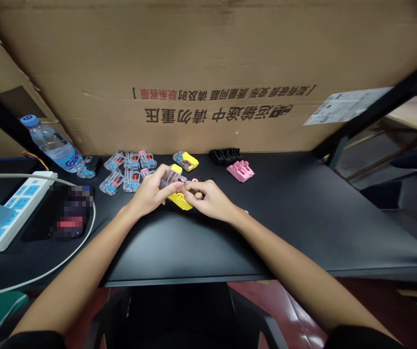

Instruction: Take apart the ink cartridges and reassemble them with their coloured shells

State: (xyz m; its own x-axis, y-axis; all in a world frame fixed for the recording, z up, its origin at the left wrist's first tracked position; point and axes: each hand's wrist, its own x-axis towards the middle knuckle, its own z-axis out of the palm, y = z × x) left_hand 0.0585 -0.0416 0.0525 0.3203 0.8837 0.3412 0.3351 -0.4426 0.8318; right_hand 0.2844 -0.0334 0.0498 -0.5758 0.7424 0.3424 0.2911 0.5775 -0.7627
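Casing (174,179), clear with yellow end, fills left grip (151,193); right grip (213,199) holds tan-ended tool (199,195).

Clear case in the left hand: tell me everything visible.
The clear case is boxy and looks like transparent plastic, with a yellow piece at its far edge. The left hand grips it over the black table, thumb along its near side. Fingers of the right hand are close to its right end; contact there is unclear.
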